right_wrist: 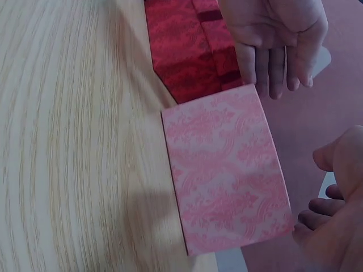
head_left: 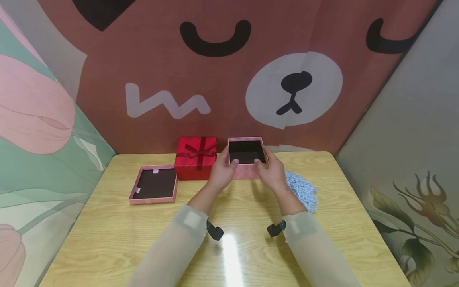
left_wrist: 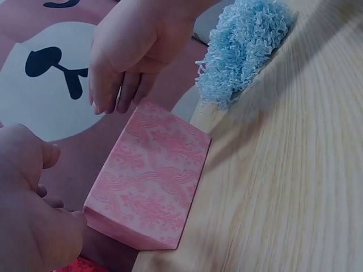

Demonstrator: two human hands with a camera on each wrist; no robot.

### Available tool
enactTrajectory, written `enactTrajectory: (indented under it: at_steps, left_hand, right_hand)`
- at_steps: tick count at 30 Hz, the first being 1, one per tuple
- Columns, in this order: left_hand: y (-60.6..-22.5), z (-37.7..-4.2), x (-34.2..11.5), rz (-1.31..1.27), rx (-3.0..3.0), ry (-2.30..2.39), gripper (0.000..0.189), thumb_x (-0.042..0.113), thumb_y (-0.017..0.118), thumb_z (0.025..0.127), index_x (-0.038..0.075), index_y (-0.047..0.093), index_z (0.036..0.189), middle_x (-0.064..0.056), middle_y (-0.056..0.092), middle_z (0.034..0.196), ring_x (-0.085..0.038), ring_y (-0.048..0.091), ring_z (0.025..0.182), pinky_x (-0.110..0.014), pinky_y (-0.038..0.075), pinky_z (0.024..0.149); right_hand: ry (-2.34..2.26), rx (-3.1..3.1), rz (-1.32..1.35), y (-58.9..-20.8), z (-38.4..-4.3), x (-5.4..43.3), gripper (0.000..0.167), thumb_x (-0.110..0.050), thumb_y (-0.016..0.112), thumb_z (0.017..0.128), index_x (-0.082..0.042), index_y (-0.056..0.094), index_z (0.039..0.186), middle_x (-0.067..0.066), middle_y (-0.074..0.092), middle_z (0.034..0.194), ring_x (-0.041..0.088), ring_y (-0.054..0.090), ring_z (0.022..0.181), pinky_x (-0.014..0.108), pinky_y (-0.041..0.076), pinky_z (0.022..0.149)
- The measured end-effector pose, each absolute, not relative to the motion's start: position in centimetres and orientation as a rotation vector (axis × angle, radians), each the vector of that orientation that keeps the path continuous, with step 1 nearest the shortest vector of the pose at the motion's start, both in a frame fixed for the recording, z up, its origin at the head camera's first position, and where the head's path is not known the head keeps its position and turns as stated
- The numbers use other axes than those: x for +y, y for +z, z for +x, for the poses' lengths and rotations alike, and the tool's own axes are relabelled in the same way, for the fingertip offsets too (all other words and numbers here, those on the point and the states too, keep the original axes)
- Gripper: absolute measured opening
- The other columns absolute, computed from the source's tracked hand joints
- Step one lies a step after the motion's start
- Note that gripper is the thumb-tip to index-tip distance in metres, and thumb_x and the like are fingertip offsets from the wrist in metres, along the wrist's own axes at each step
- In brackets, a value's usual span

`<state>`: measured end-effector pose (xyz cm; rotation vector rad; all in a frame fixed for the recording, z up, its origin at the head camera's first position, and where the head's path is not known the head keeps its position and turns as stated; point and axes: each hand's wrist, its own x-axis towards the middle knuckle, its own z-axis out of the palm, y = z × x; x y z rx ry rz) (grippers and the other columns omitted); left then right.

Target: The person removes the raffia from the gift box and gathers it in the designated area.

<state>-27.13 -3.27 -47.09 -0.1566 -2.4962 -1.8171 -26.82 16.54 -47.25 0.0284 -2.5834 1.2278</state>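
Note:
An open pink patterned box (head_left: pixel 246 171) with a dark inside stands at the table's back edge, its front face in both wrist views. My left hand (head_left: pixel 222 170) is at its left side and my right hand (head_left: pixel 271 170) at its right. Both thumbs overlap the front rim in the head view. In the wrist views the thumbs stand apart from the fingers, with no box wall pinched between them. The left hand (right_wrist: pixel 278 34) shows straight fingers beside the box's corner; the right hand (left_wrist: pixel 142 51) has its fingertips right at the other corner.
Left of the box stands a red gift box (head_left: pixel 191 169) with a dark ribbon bow. A shallow pink lid (head_left: pixel 155 183) lies inside-up farther left. Light blue shredded paper (head_left: pixel 302 189) is heaped at the right. Behind the wooden table (head_left: pixel 125 239) rises a bear-print wall (head_left: pixel 161 131).

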Motion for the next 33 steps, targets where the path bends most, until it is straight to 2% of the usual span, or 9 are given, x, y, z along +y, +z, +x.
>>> enactTrajectory:
  at_steps: [5,13,18,23,28,33]
  left_hand:
    - [-46.7,-26.8,-3.9,-0.182,-2.396,-1.923,0.067,0.018,0.065,0.103,0.008,0.036,0.162,-0.013,0.041,0.162,-0.027,0.038,0.15,-0.041,0.033,0.123]
    - [-46.4,-26.4,-5.3,-0.19,-2.3,-2.003,0.063,0.016,0.064,0.103,0.008,0.039,0.16,-0.012,0.042,0.162,-0.026,0.042,0.148,-0.038,0.038,0.119]
    - [-46.7,-26.5,-6.2,-0.197,-2.255,-1.96,0.058,0.011,0.064,0.101,0.005,0.046,0.156,-0.017,0.048,0.157,-0.032,0.048,0.143,-0.045,0.042,0.117]
    - [-47.0,-26.4,-7.3,-0.156,-2.229,-1.943,0.056,0.01,0.066,0.1,0.005,0.05,0.153,-0.018,0.052,0.152,-0.035,0.053,0.138,-0.046,0.048,0.112]
    - [-46.9,-26.2,-8.5,-0.134,-2.235,-1.938,0.055,0.013,0.067,0.101,0.003,0.05,0.153,-0.02,0.054,0.148,-0.031,0.055,0.135,-0.042,0.05,0.11]
    - [-46.6,-25.9,-9.9,-0.105,-2.258,-1.894,0.052,0.015,0.067,0.101,0.006,0.053,0.151,-0.017,0.055,0.146,-0.027,0.056,0.133,-0.042,0.051,0.109]
  right_hand:
    - [1.24,-2.544,0.077,-46.9,-26.5,15.7,0.062,-0.025,0.069,0.099,-0.01,0.048,0.155,0.017,0.056,0.149,0.036,0.057,0.133,0.049,0.045,0.113]
    - [1.417,-2.491,0.166,-46.2,-26.0,14.0,0.06,-0.022,0.068,0.101,-0.01,0.046,0.156,0.012,0.053,0.154,0.034,0.054,0.137,0.046,0.053,0.106]
    - [1.493,-2.443,0.222,-46.2,-25.9,12.8,0.059,-0.018,0.069,0.1,-0.008,0.047,0.155,0.014,0.056,0.151,0.031,0.056,0.135,0.042,0.053,0.106]
    - [1.521,-2.422,0.277,-46.5,-25.9,11.5,0.056,-0.014,0.07,0.099,-0.004,0.051,0.151,0.016,0.06,0.145,0.028,0.059,0.132,0.039,0.052,0.107]
    - [1.54,-2.414,0.299,-46.7,-25.9,10.5,0.052,-0.014,0.071,0.099,-0.005,0.055,0.147,0.012,0.064,0.142,0.025,0.061,0.13,0.036,0.053,0.106]
    - [1.566,-2.424,0.33,-46.9,-26.0,9.3,0.053,-0.016,0.072,0.098,-0.006,0.055,0.148,0.008,0.065,0.14,0.02,0.062,0.128,0.031,0.053,0.105]
